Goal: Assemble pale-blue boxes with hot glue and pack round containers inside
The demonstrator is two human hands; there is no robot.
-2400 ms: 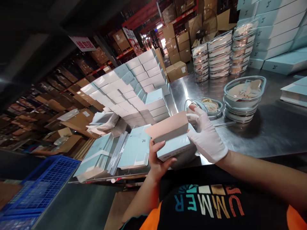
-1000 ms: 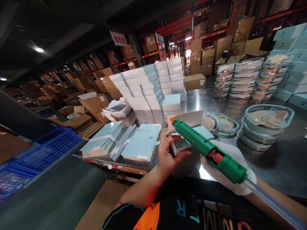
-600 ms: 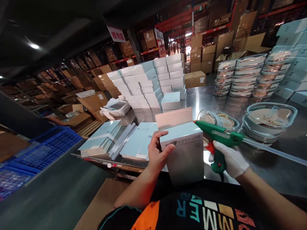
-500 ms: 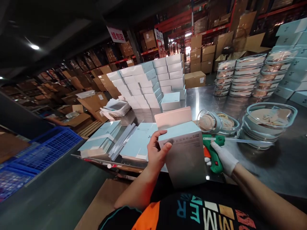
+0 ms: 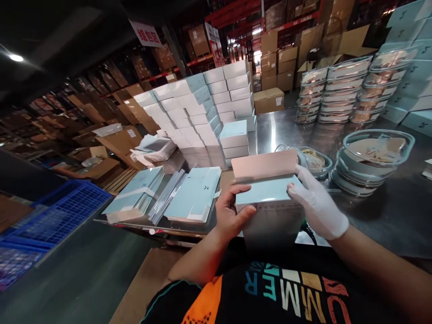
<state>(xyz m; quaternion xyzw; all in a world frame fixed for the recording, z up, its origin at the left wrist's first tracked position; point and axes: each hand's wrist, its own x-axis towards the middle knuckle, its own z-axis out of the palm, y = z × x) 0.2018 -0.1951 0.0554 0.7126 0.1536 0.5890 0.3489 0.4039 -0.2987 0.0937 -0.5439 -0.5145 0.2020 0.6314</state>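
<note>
In front of my chest stands a pale blue and white cardboard box (image 5: 273,225), with a pinkish-beige flap (image 5: 265,164) raised along its far edge. My bare left hand (image 5: 232,211) grips its left end, thumb on the near face and fingers over the top. At the right end, my white-gloved right hand (image 5: 319,209) is closed on the box, thumb on the blue panel and fingers by the flap. A glue gun lies on the table, mostly hidden behind the box and the glove; a clear glue stick (image 5: 335,191) shows beyond the glove.
Flat blue cartons (image 5: 192,193) and a strapped bundle of them (image 5: 135,193) lie left, with clear strips (image 5: 167,195) between. Behind rises a wall of white boxes (image 5: 189,112). Glass dishes (image 5: 371,162) stand stacked on the metal table (image 5: 378,225). A blue crate (image 5: 64,211) sits far left.
My right hand has let go of the green glue gun and taken hold of the box's right end. The box has turned and shifted slightly right, and the view has tilted down a little.
</note>
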